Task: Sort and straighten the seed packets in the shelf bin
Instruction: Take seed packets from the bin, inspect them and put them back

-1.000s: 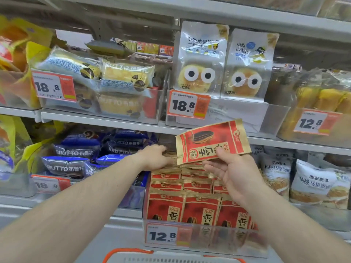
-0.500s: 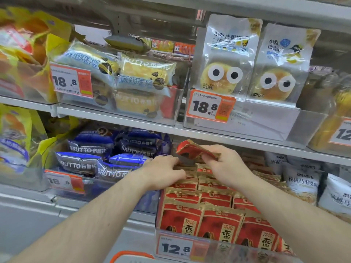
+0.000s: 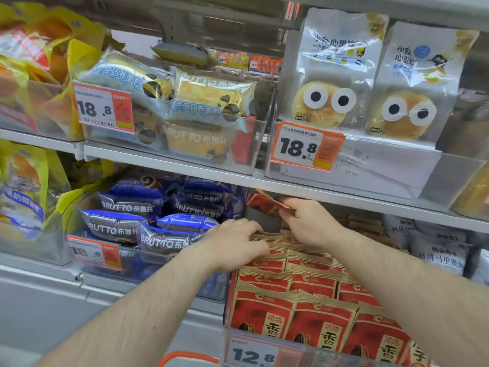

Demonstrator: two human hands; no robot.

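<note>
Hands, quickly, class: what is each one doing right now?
Left hand: open, fingers pressing on the packet rows.
Right hand: pinching one red seed packet at the bin's back.

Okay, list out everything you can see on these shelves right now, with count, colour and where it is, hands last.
seed packets: many, red and gold, rows in the lower bin
held seed packet: one, red, at the bin's back under the shelf edge
blue bread packs: several, blue, lower shelf left of the seeds
yellow bags: several, far left, both shelves
roll bread packs: several, pale blue and yellow, upper bin
googly-eye bun bags: two, white, upper right
white bags: several, lower right
price tags: four legible, orange and white, bin fronts
left hand: rests on back packets
right hand: pinches the held packet
</note>
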